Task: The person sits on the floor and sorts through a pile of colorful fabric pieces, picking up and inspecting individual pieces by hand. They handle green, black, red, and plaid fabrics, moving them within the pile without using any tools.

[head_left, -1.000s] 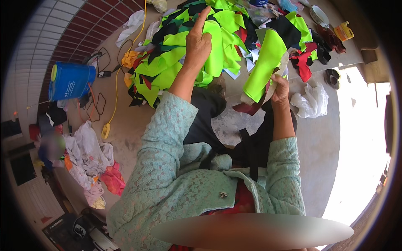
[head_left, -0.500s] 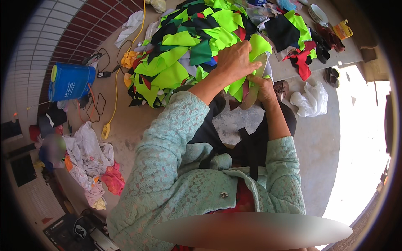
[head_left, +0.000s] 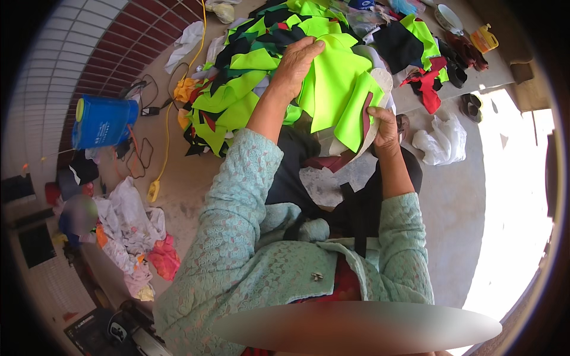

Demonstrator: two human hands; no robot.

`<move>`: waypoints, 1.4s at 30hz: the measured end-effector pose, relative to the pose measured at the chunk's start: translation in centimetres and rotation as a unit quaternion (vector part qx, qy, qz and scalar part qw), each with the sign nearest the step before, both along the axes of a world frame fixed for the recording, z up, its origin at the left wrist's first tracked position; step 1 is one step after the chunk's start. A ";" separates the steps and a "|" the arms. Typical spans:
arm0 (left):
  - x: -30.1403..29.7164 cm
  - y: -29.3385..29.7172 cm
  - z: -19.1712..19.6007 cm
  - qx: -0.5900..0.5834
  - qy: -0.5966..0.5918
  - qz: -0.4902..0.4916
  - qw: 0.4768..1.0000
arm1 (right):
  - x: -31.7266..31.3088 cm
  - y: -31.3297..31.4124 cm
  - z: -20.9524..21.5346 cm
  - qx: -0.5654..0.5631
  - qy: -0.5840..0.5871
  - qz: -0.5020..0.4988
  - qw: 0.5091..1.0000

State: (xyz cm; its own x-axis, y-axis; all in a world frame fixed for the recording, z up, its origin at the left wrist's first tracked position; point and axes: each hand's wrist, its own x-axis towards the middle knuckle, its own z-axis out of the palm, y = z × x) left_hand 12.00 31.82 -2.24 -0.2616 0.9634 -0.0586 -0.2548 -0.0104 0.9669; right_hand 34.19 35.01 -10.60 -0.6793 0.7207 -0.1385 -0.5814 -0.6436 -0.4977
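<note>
Green cloth (head_left: 332, 83) spreads between the person's hands, in front of a heap of mixed scraps (head_left: 240, 98). The left hand (head_left: 295, 64) pinches its upper left edge; the right hand (head_left: 384, 127) has thumb and fingers closed on a maroon strip (head_left: 329, 162) at its right side. The heap lies on a grey floor (head_left: 442, 219). At left, a yellow cord (head_left: 168, 133) runs near a blue container (head_left: 105, 124) and a white-and-dark-red tiled wall (head_left: 133, 47). At right, a white plastic bag (head_left: 440, 142) lies near dark shoes (head_left: 471, 108) and a sunlit patch (head_left: 507, 202).
</note>
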 end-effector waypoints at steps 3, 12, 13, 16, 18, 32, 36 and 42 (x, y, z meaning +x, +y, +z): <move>0.4 -0.5 1.0 -0.004 -0.061 -0.001 0.998 | 0.1 0.0 0.1 -0.009 0.032 0.000 0.999; -1.4 -1.0 1.7 0.052 -0.161 0.072 0.983 | 0.8 0.4 -0.9 -0.023 0.046 0.038 0.998; -1.3 -1.2 2.0 0.052 -0.162 0.095 0.981 | 0.8 0.4 -0.6 -0.023 0.056 0.041 0.997; -2.3 -1.2 1.6 0.061 -0.193 0.104 0.974 | 0.5 0.3 0.4 -0.003 0.068 0.046 0.997; -3.1 -1.3 1.1 0.079 -0.220 0.076 0.969 | 0.6 0.3 0.5 0.004 0.066 0.042 0.997; -5.2 -3.1 1.5 0.061 -0.293 -0.028 0.954 | 1.0 0.6 0.4 0.012 0.054 0.010 0.998; -4.1 -3.5 2.5 0.083 -0.314 -0.051 0.945 | 1.2 0.8 -0.3 -0.016 0.082 0.074 0.994; -1.1 -2.4 2.8 0.027 -0.295 -0.063 0.953 | -0.5 0.0 -1.1 -0.100 0.105 0.098 0.985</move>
State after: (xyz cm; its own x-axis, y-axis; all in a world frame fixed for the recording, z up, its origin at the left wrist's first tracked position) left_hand 10.92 29.39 0.51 -0.0799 0.9908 -0.1092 -0.7563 0.0111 0.6541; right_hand 33.71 34.98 -11.73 -0.8317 0.5451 -0.1056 -0.5124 -0.8267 -0.2323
